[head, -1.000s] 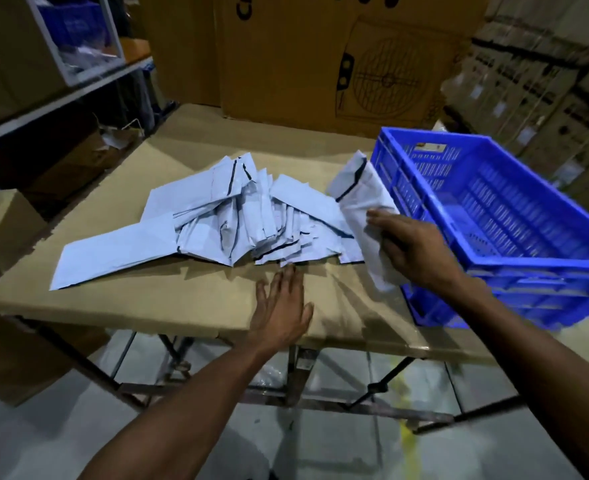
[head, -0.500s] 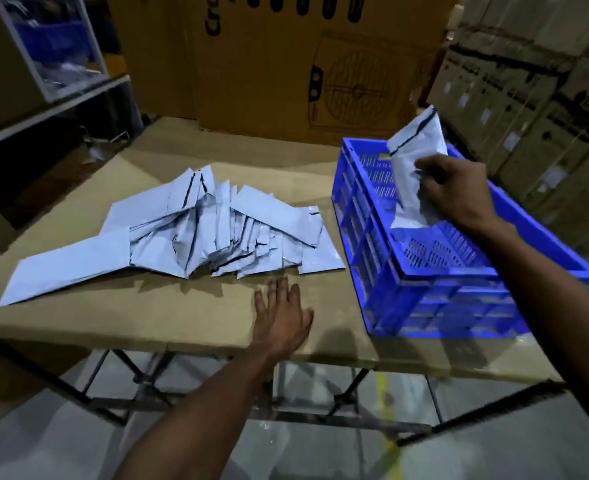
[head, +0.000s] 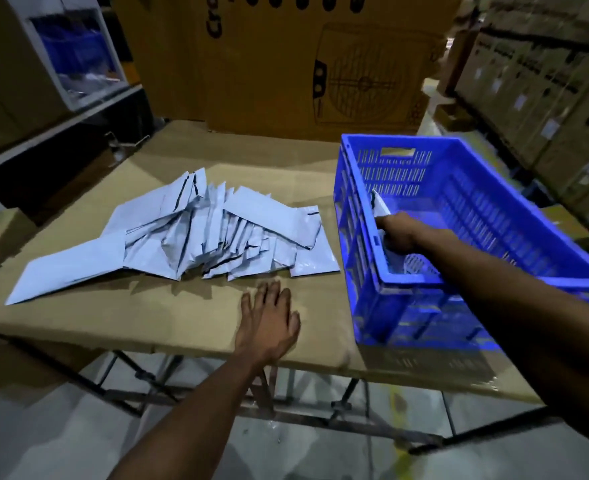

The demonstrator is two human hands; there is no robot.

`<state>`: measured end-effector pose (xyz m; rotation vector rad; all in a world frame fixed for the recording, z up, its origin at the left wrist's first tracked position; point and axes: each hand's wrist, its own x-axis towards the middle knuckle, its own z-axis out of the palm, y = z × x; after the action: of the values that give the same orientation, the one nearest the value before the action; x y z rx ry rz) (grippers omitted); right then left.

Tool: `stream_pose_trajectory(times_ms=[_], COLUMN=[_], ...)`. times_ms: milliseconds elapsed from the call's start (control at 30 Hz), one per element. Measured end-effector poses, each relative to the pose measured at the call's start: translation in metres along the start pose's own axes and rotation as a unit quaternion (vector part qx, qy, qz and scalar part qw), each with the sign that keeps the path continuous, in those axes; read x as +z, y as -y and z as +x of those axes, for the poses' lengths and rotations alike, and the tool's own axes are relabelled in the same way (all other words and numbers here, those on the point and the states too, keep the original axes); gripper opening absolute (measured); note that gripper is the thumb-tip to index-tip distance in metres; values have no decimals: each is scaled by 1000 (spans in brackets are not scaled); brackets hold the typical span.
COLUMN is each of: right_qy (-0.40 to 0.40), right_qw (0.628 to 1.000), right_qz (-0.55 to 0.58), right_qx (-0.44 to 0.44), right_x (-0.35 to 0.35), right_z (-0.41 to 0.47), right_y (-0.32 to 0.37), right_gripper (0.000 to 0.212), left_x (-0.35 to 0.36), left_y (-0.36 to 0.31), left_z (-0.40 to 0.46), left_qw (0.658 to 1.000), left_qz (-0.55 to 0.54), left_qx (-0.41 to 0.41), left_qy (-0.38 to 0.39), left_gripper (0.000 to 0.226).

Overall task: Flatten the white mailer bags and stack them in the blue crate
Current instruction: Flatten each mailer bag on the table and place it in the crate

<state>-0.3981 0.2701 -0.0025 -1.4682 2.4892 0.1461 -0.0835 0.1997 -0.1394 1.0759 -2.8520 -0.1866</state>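
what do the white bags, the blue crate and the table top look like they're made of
White mailer bags: probably thin plastic film with a slight sheen, judging by the sharp creases and crumples. Blue slotted crate: rigid moulded plastic, with a slotted wall and a cut-out handle. Brown table top: looks like matte cardboard sheeting, with visible fold lines and a thin edge.
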Motion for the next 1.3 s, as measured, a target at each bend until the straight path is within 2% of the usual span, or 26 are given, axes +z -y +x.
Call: stream_pose_trajectory(times_ms=[167,300,367,533,600,667,767,867,967,1067,1200,1300], right_qy=[29,33,47,30,-20,-148,-296,-343,-346,-283,-192,-185], right_qw=[996,971,951,934,946,956,915,897,897,922,955,969], right_qz=[79,228,300,356,323,252,275,273,243,190,115,75], right_qx=[-24,-72,-62,-8,-13,-8,0,-56,-133,-185,-193,-143], right_x=[2,1,-4,-15,-19,-26,-43,-59,-66,-55,-6,33], right_z=[-3,-9,-18,-26,-26,-26,-31,-40,-36,-21,5,25], right_y=[6,11,16,16,18,20,33,68,113,160,213,232], right_gripper=[52,50,44,65,67,56,37,30,30,28,29,25], left_x=[0,1,0,-2,-2,-3,-3,-5,-9,-13,-22,-27], left_y=[0,0,1,1,3,6,17,40,70,103,142,153], left_z=[1,1,1,0,-1,-3,-7,-11,-17,-24,-33,-36], left_qw=[1000,1000,1000,1000,1000,1000,999,996,997,998,1000,999], left_qz=[-3,-4,-7,-8,-14,-18,-23,-47,-42,-29,8,37], left_qx=[-3,-3,-2,3,7,15,41,71,69,51,16,5], left_qy=[-6,-7,-8,2,4,2,-7,-10,-4,-6,-19,-15], left_gripper=[63,62,62,60,60,60,60,57,59,58,54,53])
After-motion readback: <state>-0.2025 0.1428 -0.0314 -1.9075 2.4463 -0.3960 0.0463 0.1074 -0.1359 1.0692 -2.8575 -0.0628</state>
